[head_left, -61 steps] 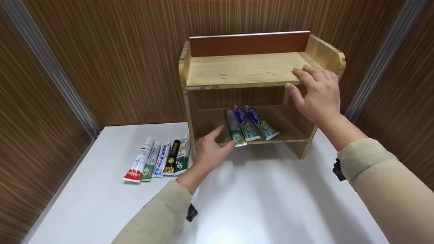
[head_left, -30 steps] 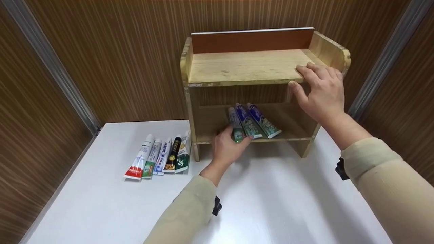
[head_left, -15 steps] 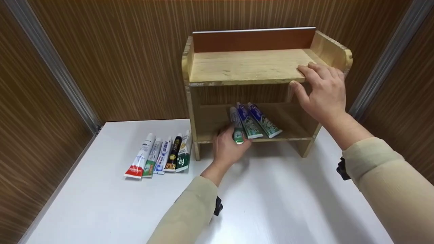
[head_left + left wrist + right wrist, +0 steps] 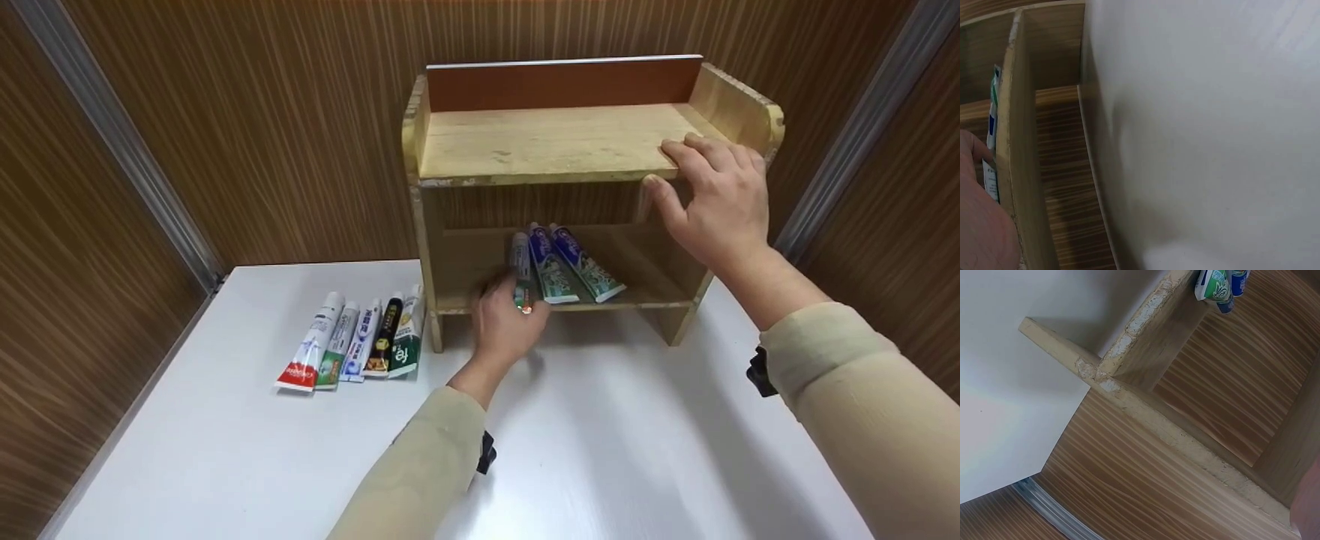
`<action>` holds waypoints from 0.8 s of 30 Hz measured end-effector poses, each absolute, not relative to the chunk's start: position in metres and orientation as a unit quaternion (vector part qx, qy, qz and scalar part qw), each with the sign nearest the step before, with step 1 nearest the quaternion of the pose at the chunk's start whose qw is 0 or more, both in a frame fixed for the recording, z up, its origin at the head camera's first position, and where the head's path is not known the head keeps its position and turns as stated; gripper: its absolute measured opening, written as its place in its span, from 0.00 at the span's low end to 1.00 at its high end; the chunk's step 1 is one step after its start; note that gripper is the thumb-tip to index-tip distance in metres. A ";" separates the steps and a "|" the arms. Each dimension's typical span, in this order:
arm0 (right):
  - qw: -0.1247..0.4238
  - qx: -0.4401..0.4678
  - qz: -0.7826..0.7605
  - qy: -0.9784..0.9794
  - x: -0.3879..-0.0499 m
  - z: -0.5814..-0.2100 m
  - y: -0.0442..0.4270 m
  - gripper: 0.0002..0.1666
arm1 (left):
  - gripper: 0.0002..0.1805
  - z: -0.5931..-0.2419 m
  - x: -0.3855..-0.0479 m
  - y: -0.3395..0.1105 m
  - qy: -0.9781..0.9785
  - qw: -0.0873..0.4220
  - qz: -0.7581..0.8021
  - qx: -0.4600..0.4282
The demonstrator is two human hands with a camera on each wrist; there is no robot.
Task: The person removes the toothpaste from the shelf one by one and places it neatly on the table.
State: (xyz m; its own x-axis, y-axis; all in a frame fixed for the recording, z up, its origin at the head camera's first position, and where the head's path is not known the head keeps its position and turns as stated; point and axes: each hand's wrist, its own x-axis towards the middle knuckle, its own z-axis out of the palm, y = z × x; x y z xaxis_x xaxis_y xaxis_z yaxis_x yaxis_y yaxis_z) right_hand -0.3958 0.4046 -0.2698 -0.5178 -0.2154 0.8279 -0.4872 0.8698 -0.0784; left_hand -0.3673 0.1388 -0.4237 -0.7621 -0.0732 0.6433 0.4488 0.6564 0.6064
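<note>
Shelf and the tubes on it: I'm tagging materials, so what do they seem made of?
Shelf: apparently wood, pale and mostly smooth on top, judging by its grain and chipped, worn edges.
Tubes: probably thin plastic or laminate, printed and slightly glossy, judging by their flat ends; which of the two, I can't tell.

Both sleeves are pale khaki, each with a black piece beneath.
</note>
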 end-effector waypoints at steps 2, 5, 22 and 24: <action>0.447 0.205 0.152 -0.857 -0.395 -0.270 0.405 0.30 | 0.24 -0.423 -0.367 0.139 -0.852 0.320 -0.401 -0.105; 0.447 0.205 0.152 -0.857 -0.395 -0.270 0.405 0.30 | 0.25 -0.423 -0.367 0.139 -0.857 0.305 -0.404 -0.098; 0.452 0.206 0.155 -0.854 -0.393 -0.271 0.406 0.30 | 0.25 -0.421 -0.364 0.141 -0.871 0.271 -0.405 -0.055; 0.448 0.204 0.153 -0.857 -0.393 -0.271 0.406 0.31 | 0.26 -0.420 -0.364 0.141 -0.871 0.259 -0.415 -0.048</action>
